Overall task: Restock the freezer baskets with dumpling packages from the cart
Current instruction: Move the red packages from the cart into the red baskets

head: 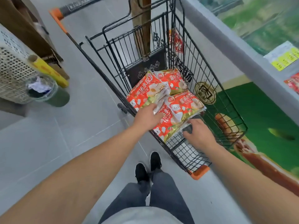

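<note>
Several red-and-orange dumpling packages lie in the black wire cart (200, 62), which stands beside the freezer (226, 38) on the right. My left hand (147, 118) reaches in from the left and grips the crumpled top seam of the nearest dumpling package (176, 120). At that package's lower right edge, my right hand (199, 135) curls its fingers down around the rim. Two more packages (145, 92) (171, 80) lie behind it. Another red package (292, 83) shows inside the freezer at the far right.
A brown cardboard piece (140, 29) and a black printed carton (145, 65) stand at the cart's far end. On the left are a perforated basket (11, 75), a yellow roll (48, 70) and a clear cup (42, 89). Grey tiled floor (89, 126) lies between.
</note>
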A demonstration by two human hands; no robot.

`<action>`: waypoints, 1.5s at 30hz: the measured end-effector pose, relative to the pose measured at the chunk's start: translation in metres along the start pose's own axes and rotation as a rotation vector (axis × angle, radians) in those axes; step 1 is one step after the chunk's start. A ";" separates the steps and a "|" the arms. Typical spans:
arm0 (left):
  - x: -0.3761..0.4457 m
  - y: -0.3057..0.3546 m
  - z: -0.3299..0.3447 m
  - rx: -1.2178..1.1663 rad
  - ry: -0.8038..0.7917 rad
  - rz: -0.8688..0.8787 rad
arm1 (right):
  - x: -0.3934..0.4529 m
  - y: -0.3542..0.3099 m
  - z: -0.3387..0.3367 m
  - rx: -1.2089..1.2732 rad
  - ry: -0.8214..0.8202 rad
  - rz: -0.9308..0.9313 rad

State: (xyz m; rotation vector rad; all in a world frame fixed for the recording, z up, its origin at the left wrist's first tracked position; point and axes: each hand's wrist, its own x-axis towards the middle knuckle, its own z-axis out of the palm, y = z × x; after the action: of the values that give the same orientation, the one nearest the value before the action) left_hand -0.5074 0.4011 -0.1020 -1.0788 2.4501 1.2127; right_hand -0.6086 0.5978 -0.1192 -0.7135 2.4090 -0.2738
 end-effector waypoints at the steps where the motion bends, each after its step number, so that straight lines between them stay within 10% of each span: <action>1: 0.007 -0.001 0.002 -0.020 -0.023 -0.019 | 0.007 0.000 0.003 -0.002 -0.010 0.009; 20: 0.170 -0.026 0.088 -0.259 -0.188 -0.391 | 0.186 0.039 0.076 -0.249 -0.228 -0.040; 34: 0.182 0.004 0.135 -0.695 -0.325 -0.637 | 0.162 0.060 0.057 0.083 0.076 -0.152; 41: 0.172 -0.042 0.127 -0.195 -0.288 -0.535 | 0.168 0.077 0.058 0.171 -0.117 -0.143; 45: 0.179 -0.055 0.122 -0.140 -0.205 -0.561 | 0.209 0.108 0.049 0.267 -0.017 0.288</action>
State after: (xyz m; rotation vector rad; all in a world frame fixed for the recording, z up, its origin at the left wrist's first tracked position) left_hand -0.6129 0.3778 -0.2973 -1.4638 1.7565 1.2332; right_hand -0.7658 0.5712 -0.2989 -0.2448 2.3608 -0.4551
